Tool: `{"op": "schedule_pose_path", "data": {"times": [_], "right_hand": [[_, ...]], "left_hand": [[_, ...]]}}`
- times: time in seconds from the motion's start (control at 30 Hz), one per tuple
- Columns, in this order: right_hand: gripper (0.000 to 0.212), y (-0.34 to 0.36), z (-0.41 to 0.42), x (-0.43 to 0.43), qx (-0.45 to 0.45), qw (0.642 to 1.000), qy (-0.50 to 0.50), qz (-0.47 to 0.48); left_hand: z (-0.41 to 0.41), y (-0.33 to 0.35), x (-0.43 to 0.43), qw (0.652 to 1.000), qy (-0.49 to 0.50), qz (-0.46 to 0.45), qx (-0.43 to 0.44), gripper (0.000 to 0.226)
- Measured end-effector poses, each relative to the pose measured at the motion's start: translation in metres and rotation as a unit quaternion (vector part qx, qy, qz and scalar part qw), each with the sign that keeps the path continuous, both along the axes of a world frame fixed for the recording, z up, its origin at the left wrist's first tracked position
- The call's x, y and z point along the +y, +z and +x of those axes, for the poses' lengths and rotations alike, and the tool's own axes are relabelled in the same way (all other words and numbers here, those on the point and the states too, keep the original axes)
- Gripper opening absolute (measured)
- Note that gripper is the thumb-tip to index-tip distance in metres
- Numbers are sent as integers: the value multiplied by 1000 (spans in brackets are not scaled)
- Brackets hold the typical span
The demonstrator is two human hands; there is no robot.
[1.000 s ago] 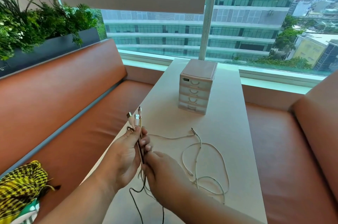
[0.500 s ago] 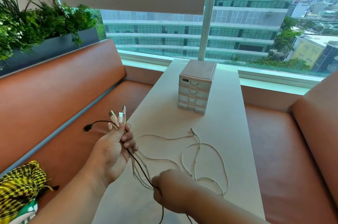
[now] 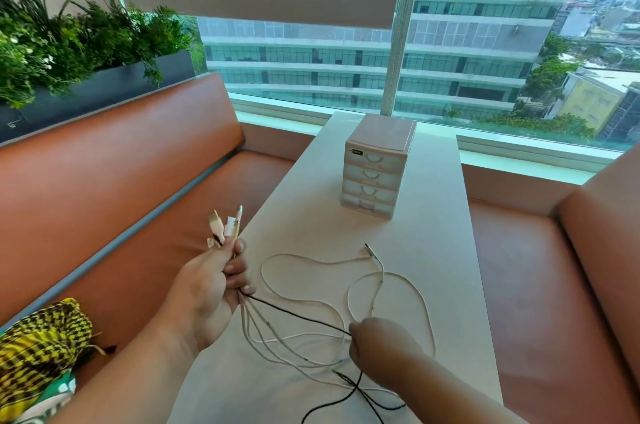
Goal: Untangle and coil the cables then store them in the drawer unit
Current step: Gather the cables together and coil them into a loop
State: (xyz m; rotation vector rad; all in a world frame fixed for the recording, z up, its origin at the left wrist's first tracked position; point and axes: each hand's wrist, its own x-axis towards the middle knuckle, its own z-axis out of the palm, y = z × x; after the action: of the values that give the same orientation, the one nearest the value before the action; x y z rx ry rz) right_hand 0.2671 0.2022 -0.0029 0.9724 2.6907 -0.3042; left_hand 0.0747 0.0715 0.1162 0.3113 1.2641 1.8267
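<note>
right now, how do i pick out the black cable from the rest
On the long white table, cables stretch between the left hand and the right hand. The black cable is the one dark strand among the white cables.

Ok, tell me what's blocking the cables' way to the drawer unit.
Nothing visible lies on the table between the cables and the drawer unit. Its drawers all look shut, though, and the left hand and right hand grip the cables uncoiled.

Small dark label (image 3: 356, 152) on the drawer unit (image 3: 375, 181), top drawer, left corner: pale lettering there, too small to read.
</note>
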Motion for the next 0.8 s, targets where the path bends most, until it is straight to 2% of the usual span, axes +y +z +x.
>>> {"op": "schedule_pose_path", "data": {"times": [0.1, 0.2, 0.3, 0.4, 0.5, 0.57, 0.63, 0.7, 0.8], "right_hand": [[29, 2, 5, 16, -5, 998, -54, 12], [18, -5, 27, 44, -27, 989, -143, -35], [20, -8, 52, 78, -6, 967, -242, -76], [26, 0, 74, 99, 72, 927, -349, -115], [25, 2, 92, 117, 195, 860, -441, -167], [15, 5, 96, 123, 269, 810, -482, -197], [17, 12, 95, 126, 314, 786, -491, -206], [25, 12, 94, 135, 342, 796, -467, -179], [17, 19, 95, 139, 360, 822, -426, -117]], "left_hand": [[-1, -1, -3, 999, -8, -26, 17, 33], [-16, 4, -10, 998, 10, -47, 29, 33], [-31, 0, -22, 994, 30, -91, 54, 34], [-37, -14, -31, 983, 44, -151, 93, 32], [-41, -31, -36, 974, 50, -193, 110, 31], [-44, -40, -38, 970, 55, -210, 109, 31], [-46, -46, -39, 963, 57, -233, 122, 31], [-47, -51, -39, 951, 57, -265, 152, 33], [-48, -58, -39, 927, 45, -313, 200, 35]]}}
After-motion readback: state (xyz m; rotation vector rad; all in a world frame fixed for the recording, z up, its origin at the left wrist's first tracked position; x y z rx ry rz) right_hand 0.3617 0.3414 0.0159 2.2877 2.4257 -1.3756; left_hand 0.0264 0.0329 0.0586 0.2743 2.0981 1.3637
